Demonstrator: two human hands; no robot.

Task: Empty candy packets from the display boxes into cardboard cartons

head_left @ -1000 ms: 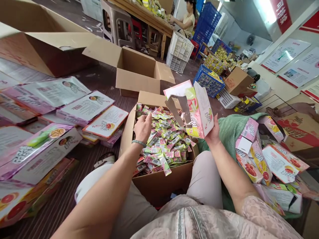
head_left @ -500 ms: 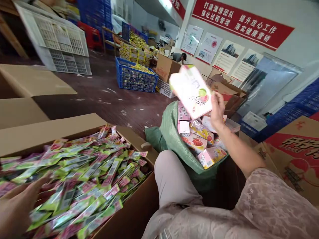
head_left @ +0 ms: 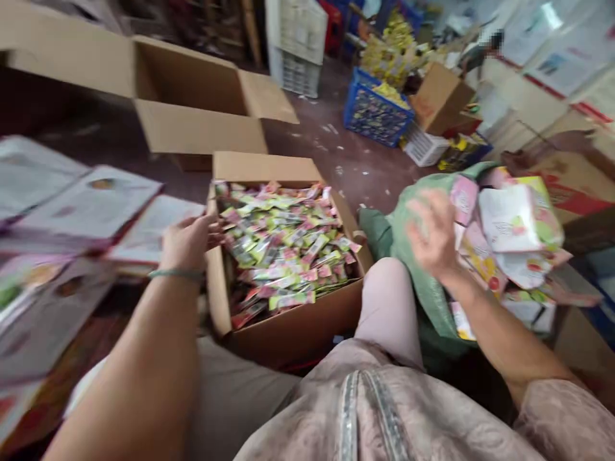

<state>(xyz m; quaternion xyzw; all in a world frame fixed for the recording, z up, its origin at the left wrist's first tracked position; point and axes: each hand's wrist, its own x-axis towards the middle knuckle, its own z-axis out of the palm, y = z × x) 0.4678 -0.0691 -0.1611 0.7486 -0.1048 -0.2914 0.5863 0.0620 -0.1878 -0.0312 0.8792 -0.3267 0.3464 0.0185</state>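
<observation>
Between the left hand (head_left: pixel 185 242) — grip unclear — and splayed right hand (head_left: pixel 435 234), sachets (head_left: pixel 288 243) fill a carton (head_left: pixel 298 330).

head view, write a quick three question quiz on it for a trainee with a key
1. True or false: the right hand holds a box.
2. Multiple choice: the carton in front of the lap is filled with (a) bottles, (b) sachets, (c) cans.
3. Fill in: the hand at that carton's left edge is the ____.

Key: 1. False, it is open. 2. b. 3. left hand.
</observation>
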